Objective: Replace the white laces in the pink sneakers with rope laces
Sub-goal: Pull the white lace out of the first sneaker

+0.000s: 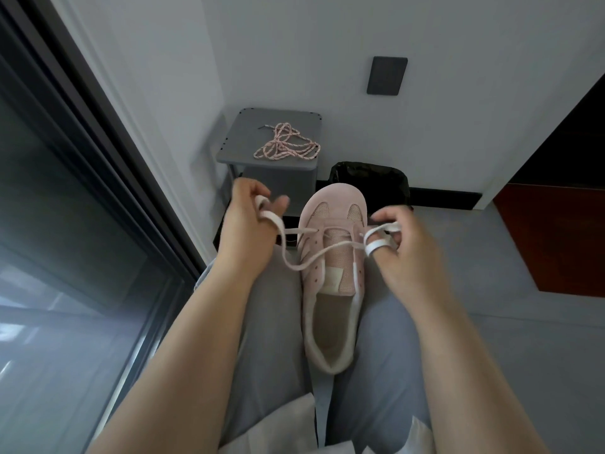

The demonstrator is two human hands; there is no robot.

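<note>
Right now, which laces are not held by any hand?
The pink-and-white rope laces, lying loose on the grey stool. The white lace, threaded in the pink sneaker, is gripped by the left hand and right hand.

The right hand [409, 244] is smeared by motion blur, the white lace [314, 255] disappears behind its fingers and those of the left hand [245, 221], the pink sneaker [330, 257] hides the front of the black bin [370, 175], and both forearms [203, 339] run off the bottom edge.
</note>
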